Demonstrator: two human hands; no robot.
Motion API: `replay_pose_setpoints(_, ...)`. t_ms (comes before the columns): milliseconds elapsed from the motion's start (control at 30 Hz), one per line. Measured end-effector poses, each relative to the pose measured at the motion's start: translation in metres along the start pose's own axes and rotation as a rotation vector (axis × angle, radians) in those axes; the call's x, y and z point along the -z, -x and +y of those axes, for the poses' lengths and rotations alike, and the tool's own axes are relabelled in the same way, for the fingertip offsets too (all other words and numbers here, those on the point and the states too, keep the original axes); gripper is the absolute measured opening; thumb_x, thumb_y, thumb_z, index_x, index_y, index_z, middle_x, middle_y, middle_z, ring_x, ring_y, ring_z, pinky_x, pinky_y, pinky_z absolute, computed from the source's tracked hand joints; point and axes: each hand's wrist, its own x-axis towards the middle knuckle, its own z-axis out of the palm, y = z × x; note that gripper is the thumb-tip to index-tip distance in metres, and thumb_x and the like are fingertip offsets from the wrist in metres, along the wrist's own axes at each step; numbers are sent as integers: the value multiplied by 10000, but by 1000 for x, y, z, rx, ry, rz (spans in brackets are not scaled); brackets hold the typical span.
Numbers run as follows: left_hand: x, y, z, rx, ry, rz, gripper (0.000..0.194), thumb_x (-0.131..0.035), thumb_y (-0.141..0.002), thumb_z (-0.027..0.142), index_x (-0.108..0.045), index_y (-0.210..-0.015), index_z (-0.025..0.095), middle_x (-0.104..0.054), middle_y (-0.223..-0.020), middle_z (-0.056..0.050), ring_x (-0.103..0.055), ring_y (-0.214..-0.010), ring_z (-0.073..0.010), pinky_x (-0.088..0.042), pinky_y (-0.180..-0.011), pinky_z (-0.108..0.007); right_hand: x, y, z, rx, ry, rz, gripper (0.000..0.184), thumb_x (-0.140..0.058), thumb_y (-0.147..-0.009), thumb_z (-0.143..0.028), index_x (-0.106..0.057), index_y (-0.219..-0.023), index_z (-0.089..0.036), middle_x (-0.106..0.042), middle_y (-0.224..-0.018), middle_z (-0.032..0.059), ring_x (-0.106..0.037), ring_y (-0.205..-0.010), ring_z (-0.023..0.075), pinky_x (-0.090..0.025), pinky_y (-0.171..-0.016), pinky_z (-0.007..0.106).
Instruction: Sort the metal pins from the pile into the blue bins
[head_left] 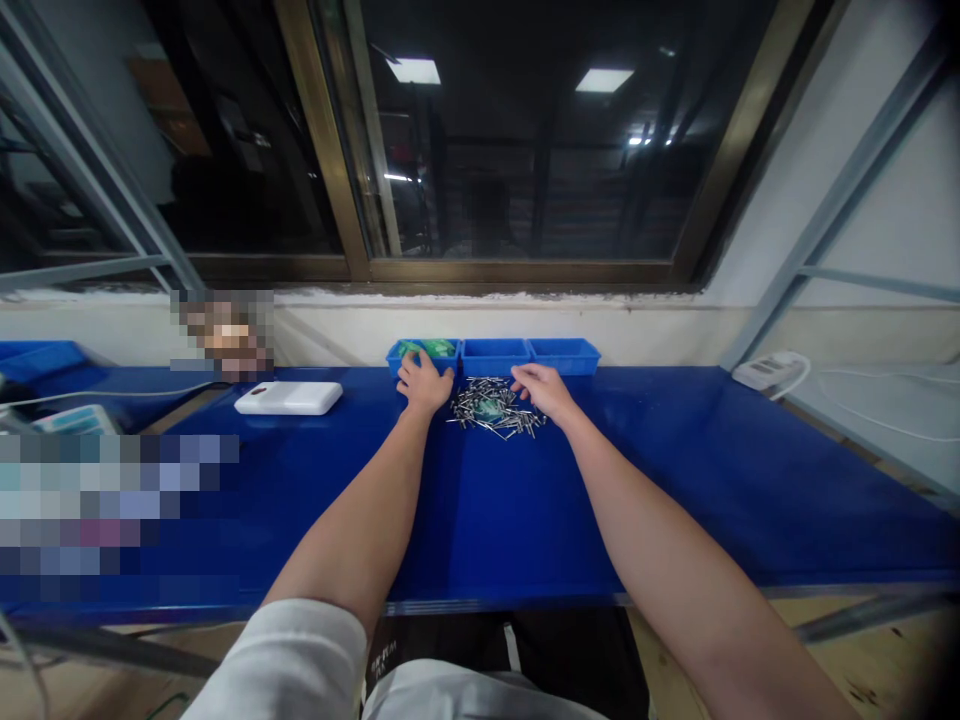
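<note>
My left hand [424,384] reaches to the front of the left blue bin [393,357], its fingers spread and its fingertips over the rim. Inside that bin lie green packets or bags [439,348], partly covered by my fingers. Between my hands, a loose pile of thin metal screws or nails [472,405] lies on the blue table, with a greenish patch [490,408] in its middle. My right hand [546,391] is at the pile's right edge with thumb and fingers drawn together. Whatever is in that pinch is too small to make out.
Two more blue bins, a middle one [495,355] and a right one [566,357], adjoin the left bin. A white box-shaped device [289,398] lies on the table [517,530] to the left. On the right is a power strip [766,370] with a white cable. A window stands behind.
</note>
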Motion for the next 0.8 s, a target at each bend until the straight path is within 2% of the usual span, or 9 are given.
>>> replay_pose_setpoints(167,7,-14,3,-44,-8,8,617,-510,-722,466,-428,-1263,181,-313,-1398,-177,-303,-1244,-380,-276,-959,-579,-1,1,0,12,41,-35,339,-548,-775,-472,-642,-853,-156,-666,-688,38,-531,-507,91,-413,-504,204)
replay_pose_setpoints(300,12,-31,3,-39,-67,-86,544,-497,-711,511,-533,-1147,188,-416,-1336,-174,-311,-1235,-405,-239,-964,-611,-2,2,-2,25,73,-52,337,-545,-779,-471,-647,-852,-158,-664,-686,35,-541,-531,95,-430,-554,215)
replay_pose_setpoints(500,12,-35,0,-138,-140,-60,646,-471,-725,551,-474,-1221,137,-470,-1276,-226,-317,-1226,-424,-190,-963,-638,-3,3,-1,46,141,-47,365,-528,-780,-499,-653,-862,-166,-671,-705,38,-562,-559,111,-433,-580,236)
replay_pose_setpoints(633,16,-28,2,-211,-182,-32,686,-414,-738,613,-497,-1207,120,-486,-1265,-227,-308,-1233,-426,-160,-984,-630,-2,4,-4,85,144,26,356,-525,-781,-494,-655,-841,-168,-675,-707,40,-589,-600,126,-443,-625,248)
replay_pose_setpoints(800,23,-17,9,-221,-127,72,596,-426,-762,564,-548,-1167,144,-403,-1346,-198,-353,-1213,-392,-268,-966,-566,2,2,-4,134,287,202,331,-485,-802,-466,-661,-764,-188,-680,-737,45,-619,-722,176,-442,-704,282)
